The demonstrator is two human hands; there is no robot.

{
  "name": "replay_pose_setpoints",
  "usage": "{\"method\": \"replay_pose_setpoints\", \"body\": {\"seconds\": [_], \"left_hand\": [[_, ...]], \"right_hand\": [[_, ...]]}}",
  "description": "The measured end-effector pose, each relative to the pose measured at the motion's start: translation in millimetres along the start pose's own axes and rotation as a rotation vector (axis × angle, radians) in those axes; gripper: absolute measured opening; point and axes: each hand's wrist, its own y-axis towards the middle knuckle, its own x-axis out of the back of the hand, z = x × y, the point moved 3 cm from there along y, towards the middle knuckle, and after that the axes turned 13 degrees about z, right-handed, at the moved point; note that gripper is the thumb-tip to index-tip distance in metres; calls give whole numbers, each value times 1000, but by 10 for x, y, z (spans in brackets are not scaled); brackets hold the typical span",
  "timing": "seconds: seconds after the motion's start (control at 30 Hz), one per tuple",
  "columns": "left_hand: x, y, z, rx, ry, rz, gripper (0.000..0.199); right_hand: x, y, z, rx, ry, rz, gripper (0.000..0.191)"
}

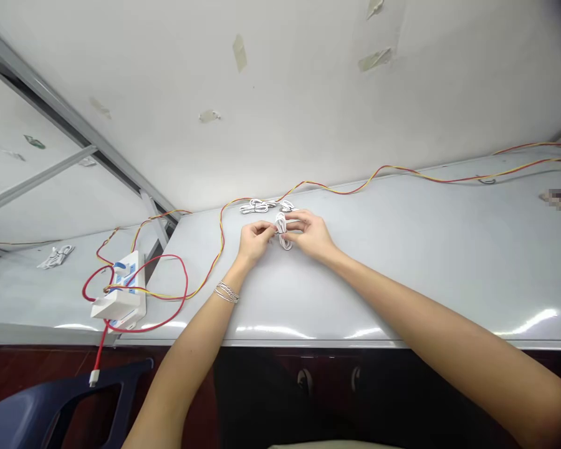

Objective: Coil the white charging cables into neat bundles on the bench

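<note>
A coiled white cable bundle (281, 224) with a dark tie round its middle is held upright just above the grey shelf (346, 280). My left hand (256, 241) pinches the bundle's left side near the tie. On the right side, my right hand (309, 232) grips it between thumb and fingers. Just behind my hands lie two more tied white cables: one bundle (257, 206) to the left, and another (287, 205) partly hidden by my right hand.
A white power strip (133, 280) with a plug, an adapter and looped red cable (186, 280) sits at left. A red-yellow wire (222, 231) runs along the back. Another white cable bundle (56, 257) lies far left. A blue chair (42, 405) stands below.
</note>
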Motion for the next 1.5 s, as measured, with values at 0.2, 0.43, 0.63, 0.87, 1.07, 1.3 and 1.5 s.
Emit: {"method": "replay_pose_setpoints", "body": {"seconds": [0.2,0.43,0.63,0.87,1.07,1.3,1.5], "left_hand": [[-40,-27,-60,64,-95,-10,19],[-27,-8,-34,41,-118,3,28],[-4,-6,-40,-27,-93,-9,32],[-36,-14,-69,-52,-121,9,33],[-38,-2,-50,-80,-100,16,31],[20,-6,-49,-101,-59,-67,24],[113,19,-11,-26,-182,-237,21]], "right_hand": [[2,8,12,112,-120,3,27],[4,3,-5,4,-101,36,29],[-38,-6,-57,10,-25,141,34],[-108,-62,-58,-58,-326,231,53],[-101,-68,70,-177,-726,210,17],[-81,-49,90,-238,-846,282,10],[-78,-41,78,-263,-845,308,12]]}}
